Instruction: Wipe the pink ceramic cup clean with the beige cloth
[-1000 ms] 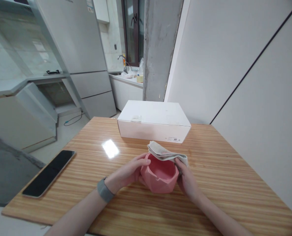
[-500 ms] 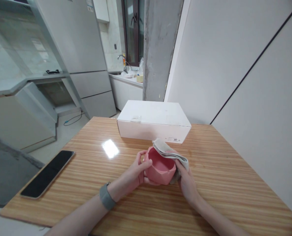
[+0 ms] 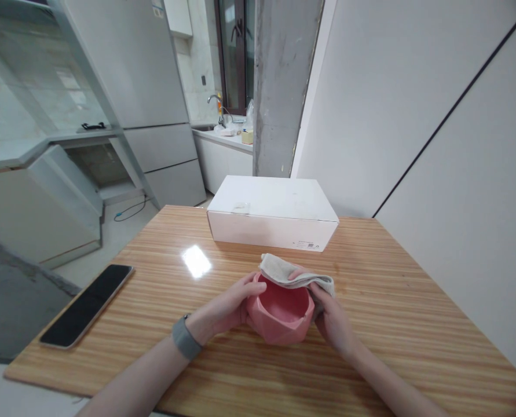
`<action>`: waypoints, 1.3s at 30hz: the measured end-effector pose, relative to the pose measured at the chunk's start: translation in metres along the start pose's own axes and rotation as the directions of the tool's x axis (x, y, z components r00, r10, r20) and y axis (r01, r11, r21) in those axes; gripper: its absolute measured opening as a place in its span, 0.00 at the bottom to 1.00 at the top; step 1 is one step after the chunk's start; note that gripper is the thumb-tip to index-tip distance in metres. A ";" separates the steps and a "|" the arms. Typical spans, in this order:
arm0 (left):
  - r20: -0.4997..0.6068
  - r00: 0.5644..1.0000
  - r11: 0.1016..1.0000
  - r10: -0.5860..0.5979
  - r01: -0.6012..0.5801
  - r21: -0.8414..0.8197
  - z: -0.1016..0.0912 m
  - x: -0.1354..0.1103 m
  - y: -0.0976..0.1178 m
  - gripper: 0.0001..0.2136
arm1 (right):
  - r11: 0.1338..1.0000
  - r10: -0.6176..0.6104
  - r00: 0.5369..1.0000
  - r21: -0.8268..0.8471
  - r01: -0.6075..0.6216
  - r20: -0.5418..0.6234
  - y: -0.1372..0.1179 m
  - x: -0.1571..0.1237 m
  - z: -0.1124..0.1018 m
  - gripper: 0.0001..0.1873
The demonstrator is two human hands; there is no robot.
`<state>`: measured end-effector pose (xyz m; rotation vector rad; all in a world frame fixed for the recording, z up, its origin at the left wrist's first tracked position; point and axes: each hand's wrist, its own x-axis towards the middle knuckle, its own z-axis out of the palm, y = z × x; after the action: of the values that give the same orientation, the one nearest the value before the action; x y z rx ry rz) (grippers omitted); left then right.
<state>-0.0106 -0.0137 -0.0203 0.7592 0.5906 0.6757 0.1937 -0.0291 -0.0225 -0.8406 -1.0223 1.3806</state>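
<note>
Between both hands | pink bowl (image 3: 280,315) | cloth (image 3: 290,273) on rim

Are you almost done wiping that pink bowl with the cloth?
Not sure yet. The pink bowl shows no dirt inside, so that part looks done. Right now the left hand grips its left side while the right hand holds the folded grey cloth over the far rim. The near outside, which the cloth isn't touching, may be left.
</note>
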 end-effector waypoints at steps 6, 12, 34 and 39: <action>-0.182 0.976 0.993 0.118 -0.116 0.021 0.021 0.004 -0.008 0.25 | 0.999 0.027 0.979 0.036 -0.020 -0.204 0.027 0.002 -0.011 0.19; -0.160 0.966 0.978 0.202 -0.207 -0.015 0.029 0.004 -0.013 0.27 | 0.999 -0.052 0.965 -0.026 0.047 -0.257 0.033 -0.001 -0.011 0.23; 0.050 0.997 0.999 -0.052 0.052 0.011 0.016 -0.004 0.002 0.26 | 0.966 0.246 0.967 0.097 -0.238 -0.072 0.001 0.008 -0.008 0.20; 0.000 1.000 1.000 -0.017 0.017 0.007 0.012 0.000 0.003 0.22 | 0.950 0.287 0.955 0.150 -0.274 -0.077 0.002 0.012 -0.009 0.18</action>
<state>-0.0027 -0.0172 -0.0111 0.7602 0.5996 0.6582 0.2000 -0.0158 -0.0266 -0.9668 -0.7413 1.6139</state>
